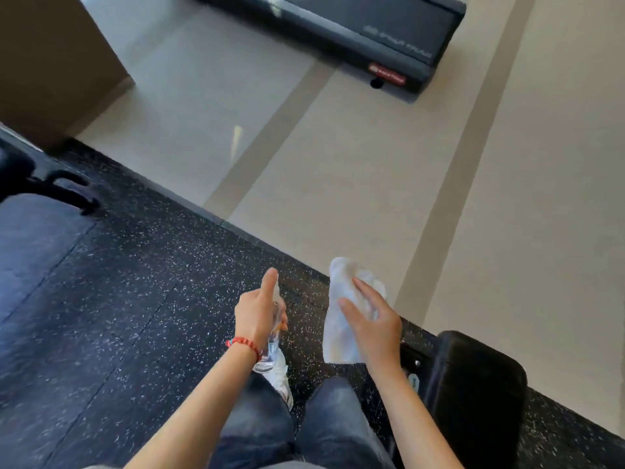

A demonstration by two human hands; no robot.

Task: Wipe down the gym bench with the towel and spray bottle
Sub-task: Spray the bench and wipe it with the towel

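My left hand (pixel 258 313) grips a clear spray bottle (pixel 269 353), with the index finger stretched forward over its top; the bottle's body hangs below my wrist. My right hand (pixel 372 323) holds a white towel (pixel 341 319), which hangs down in front of the palm. Both hands are raised over the speckled black rubber floor, in front of my legs. The black padded gym bench (pixel 473 377) stands at the lower right, just right of my right forearm, apart from the towel. Only one end of its pad shows.
A black treadmill deck (pixel 389 32) lies on the beige floor at the top. Another dark padded machine (pixel 30 238) with black handles fills the left edge. A brown wall or pillar (pixel 50 62) rises at the top left. My jeans and a white shoe (pixel 279 380) are below.
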